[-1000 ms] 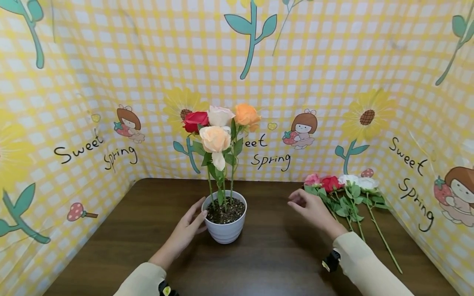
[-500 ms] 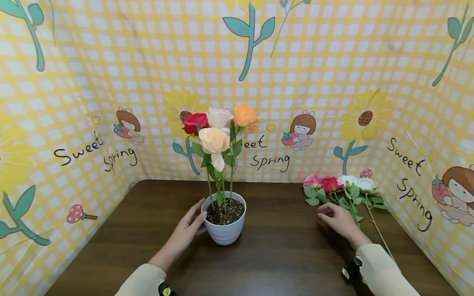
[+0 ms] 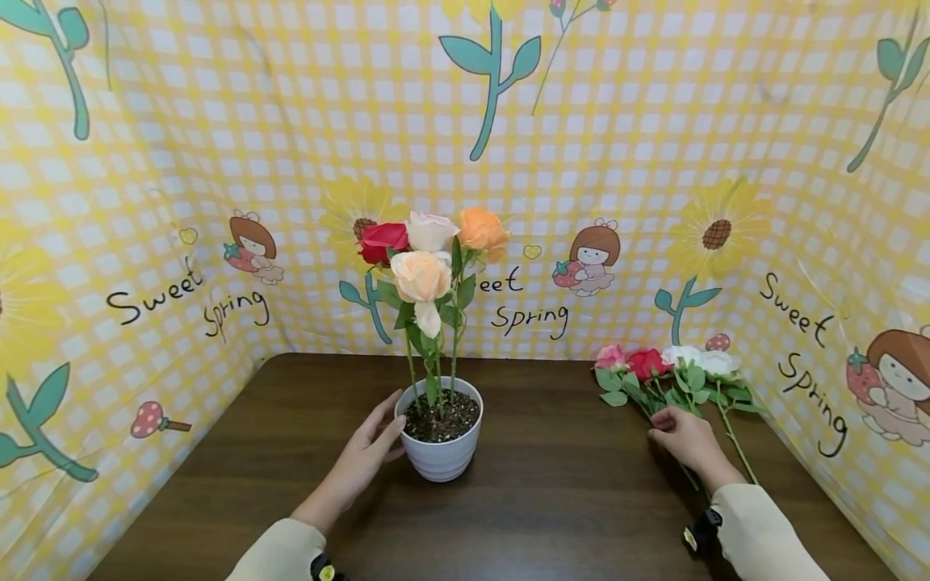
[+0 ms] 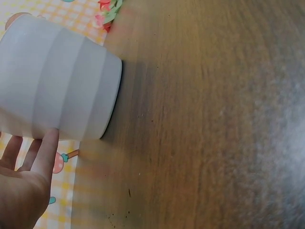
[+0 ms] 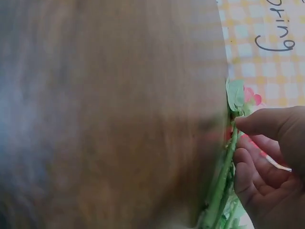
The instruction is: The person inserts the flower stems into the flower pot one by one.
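A white ribbed pot (image 3: pixel 441 457) of dark soil stands upright on the wooden table. Planted in it are a red rose (image 3: pixel 383 243), a pale pink one, an orange one and a peach rose (image 3: pixel 421 277) in front. My left hand (image 3: pixel 361 448) rests against the pot's left side, fingers fairly straight, thumb at the rim; the left wrist view shows its fingertips touching the wall. Over at the right, my right hand (image 3: pixel 686 440) pinches a green rose stem (image 5: pixel 223 179) between thumb and curled fingers. That stem lies among several roses, and its bloom is hard to single out.
A pink rose (image 3: pixel 611 357), a red rose (image 3: pixel 649 363) and white roses (image 3: pixel 718 363) lie at the table's back right, stems toward me. A yellow checked cloth (image 3: pixel 610 121) walls in the table (image 3: pixel 538 500) at the back and both sides.
My right hand has moved right and slightly toward me, from beside the flowers to their stems, and its fingers have closed on one. The left hand and pot have stayed put.
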A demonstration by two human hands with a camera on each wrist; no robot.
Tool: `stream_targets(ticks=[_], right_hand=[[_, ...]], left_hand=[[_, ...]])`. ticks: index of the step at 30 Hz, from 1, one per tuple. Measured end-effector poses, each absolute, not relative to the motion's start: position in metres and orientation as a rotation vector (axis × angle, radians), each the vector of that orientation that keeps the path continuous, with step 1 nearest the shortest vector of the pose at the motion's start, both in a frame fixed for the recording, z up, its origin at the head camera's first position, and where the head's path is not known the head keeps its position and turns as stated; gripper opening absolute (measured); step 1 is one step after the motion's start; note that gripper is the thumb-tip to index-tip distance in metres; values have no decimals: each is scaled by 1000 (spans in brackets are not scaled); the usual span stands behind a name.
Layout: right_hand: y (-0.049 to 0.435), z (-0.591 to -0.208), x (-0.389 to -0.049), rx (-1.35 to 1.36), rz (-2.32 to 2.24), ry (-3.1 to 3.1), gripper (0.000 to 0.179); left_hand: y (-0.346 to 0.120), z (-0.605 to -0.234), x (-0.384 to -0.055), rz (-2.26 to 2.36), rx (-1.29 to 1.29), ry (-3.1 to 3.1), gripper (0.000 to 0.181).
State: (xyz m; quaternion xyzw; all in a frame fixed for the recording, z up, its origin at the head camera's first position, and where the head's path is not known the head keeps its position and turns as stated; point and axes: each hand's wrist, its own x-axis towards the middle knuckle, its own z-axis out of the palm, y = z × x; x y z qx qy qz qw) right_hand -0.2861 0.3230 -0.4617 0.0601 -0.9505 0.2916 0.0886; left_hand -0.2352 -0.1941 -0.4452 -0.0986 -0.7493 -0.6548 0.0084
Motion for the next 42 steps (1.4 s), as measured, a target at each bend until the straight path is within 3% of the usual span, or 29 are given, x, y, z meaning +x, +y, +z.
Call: stream_targets(ticks=[10,23,42], right_hand=[[322,-463,-292,105,854,-2936,36],[320,-457,-294,120,943,-3036,16],[298,-439,-283,237,1194,-2953,17]], left_hand=[[-194,-446,-234,-2046,-306,-2338,56],[-195,-447,-235,-2050,-299,-2329,54],[-194,-449,-235,-2050,-306,-2329,54]])
